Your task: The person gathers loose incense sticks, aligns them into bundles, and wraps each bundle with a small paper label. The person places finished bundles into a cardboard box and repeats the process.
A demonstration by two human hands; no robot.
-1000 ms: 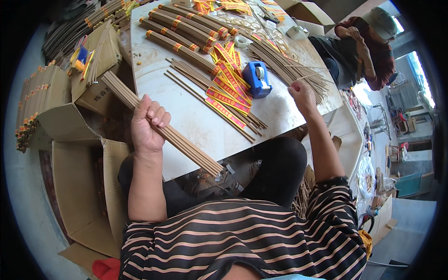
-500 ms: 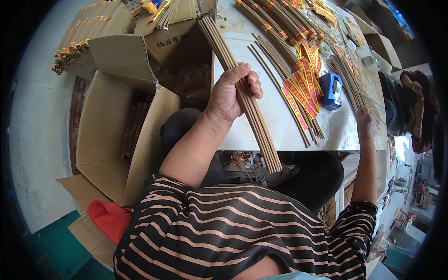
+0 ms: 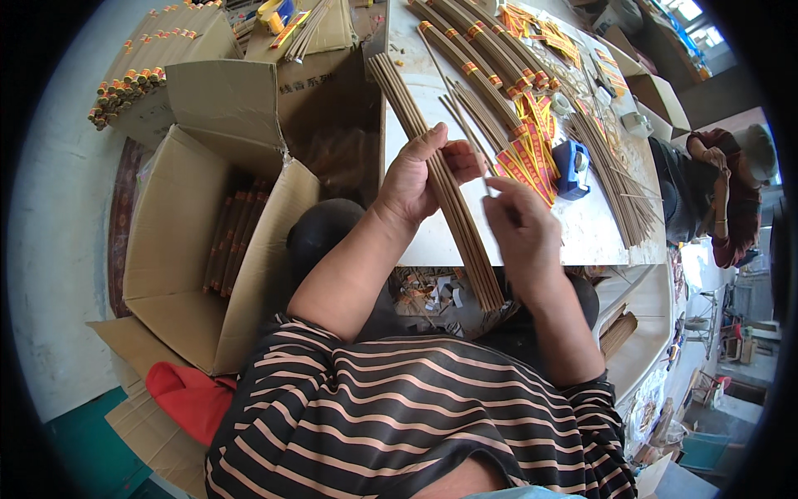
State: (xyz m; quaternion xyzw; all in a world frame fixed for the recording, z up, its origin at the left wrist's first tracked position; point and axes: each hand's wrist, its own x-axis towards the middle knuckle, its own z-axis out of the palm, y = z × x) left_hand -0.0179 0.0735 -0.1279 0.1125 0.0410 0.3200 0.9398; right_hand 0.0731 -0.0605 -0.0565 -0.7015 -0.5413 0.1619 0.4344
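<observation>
Clearly the striped shirt (image 3: 416,391) is nearest me, and just past it the left hand (image 3: 407,183) is closed around a bunch of sticks (image 3: 468,229), thumb across the top and fingers beneath, a grip that seems meant to keep them side by side. They slant from over the table edge down toward the lap, probably because that leaves both ends free. Right beside it, the right hand (image 3: 525,237) is blurred, but its fingertips look pinched on the lower end of a single thin stick (image 3: 434,55), which leans up over the table (image 3: 586,239). To the left, an open carton (image 3: 174,249) stands with its mouth toward the worker, likely for easy reach, with banded bundles (image 3: 237,241) inside; a red cloth (image 3: 191,399) lies by it. On the table, red and yellow labels (image 3: 528,162) and a blue dispenser (image 3: 572,169) sit close in, within arm's reach I'd guess. A loose pile (image 3: 611,179) fans out to their right, perhaps so sticks can be picked singly, and finished-looking rolls (image 3: 471,68) lie farther back. Beyond, a co-worker (image 3: 731,187) sits with hands raised together.
</observation>
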